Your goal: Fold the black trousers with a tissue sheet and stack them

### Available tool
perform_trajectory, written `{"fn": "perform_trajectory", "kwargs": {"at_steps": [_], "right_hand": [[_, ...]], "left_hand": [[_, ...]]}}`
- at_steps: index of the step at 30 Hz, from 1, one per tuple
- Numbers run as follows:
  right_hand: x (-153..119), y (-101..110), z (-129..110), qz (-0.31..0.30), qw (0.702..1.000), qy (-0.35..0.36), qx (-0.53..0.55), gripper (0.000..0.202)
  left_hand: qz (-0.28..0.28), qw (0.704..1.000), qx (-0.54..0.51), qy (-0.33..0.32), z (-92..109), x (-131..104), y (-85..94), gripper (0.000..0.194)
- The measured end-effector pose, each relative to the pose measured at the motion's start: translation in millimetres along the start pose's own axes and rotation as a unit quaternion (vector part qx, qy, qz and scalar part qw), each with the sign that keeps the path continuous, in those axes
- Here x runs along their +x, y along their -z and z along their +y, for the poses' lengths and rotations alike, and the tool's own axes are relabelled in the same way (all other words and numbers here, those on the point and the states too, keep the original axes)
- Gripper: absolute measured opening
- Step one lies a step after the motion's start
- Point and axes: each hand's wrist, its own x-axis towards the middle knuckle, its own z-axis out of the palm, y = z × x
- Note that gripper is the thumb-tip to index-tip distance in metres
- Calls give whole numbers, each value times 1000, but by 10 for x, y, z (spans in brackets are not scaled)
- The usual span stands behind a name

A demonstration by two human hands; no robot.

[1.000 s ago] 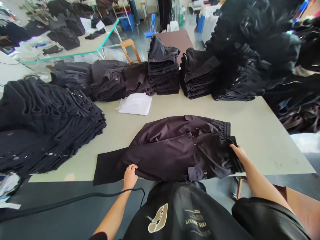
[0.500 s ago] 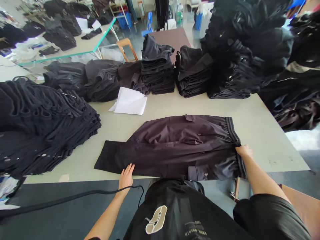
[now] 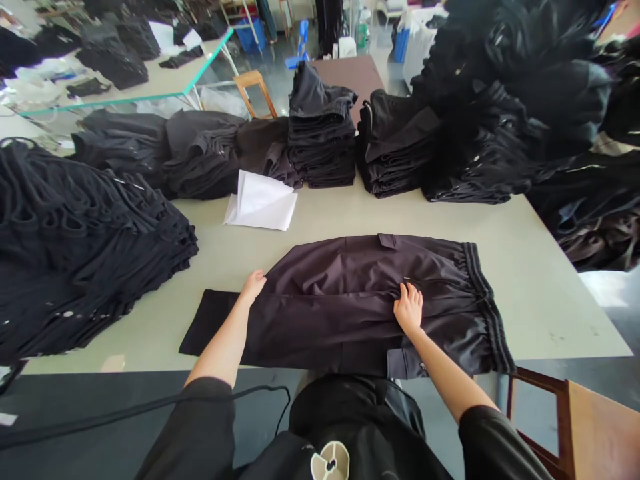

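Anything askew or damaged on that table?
Only the white paper looks off: its layers lie skewed and misaligned on the table, unlike the squarer dark stack behind it. No spill or damage shows on the trousers.

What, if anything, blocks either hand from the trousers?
Nothing visible. The right hand is on the trousers; the left hand is at their far leg's edge. The white paper lies beyond, apart from all three.

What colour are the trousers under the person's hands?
The trousers are mostly near black with a purplish-brown tinge, seen best in the head view.
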Motion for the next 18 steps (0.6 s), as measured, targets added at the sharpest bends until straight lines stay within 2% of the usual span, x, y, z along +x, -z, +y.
{"fn": "perform_trajectory", "kwargs": {"at_steps": [3, 5, 8, 10, 13, 14, 18], "right_hand": [[-115, -95, 13, -1, 1000, 10, -15, 56], [-132, -93, 34, -3, 1000, 15, -17, 56], [-125, -77, 31, -15, 999, 32, -23, 58], [-130, -74, 6, -33, 997, 57, -27, 62], [-140, -61, -52, -63, 994, 86, -24, 66], [-129, -47, -72, -66, 994, 87, -19, 66], [106, 73, -155, -49, 996, 65, 36, 43]], "left_hand": [[-10, 1000, 4, 8, -56, 57, -102, 42], [-12, 1000, 12, 14, -100, 97, -65, 42], [-6, 999, 31, 29, -137, 234, 156, 38], [34, 997, 61, 29, -155, 346, 351, 36], [116, 985, 127, -24, -186, 486, 552, 37], [116, 983, 138, -37, -198, 525, 573, 36], [-22, 996, 84, -14, -287, 661, 482, 34]]}}
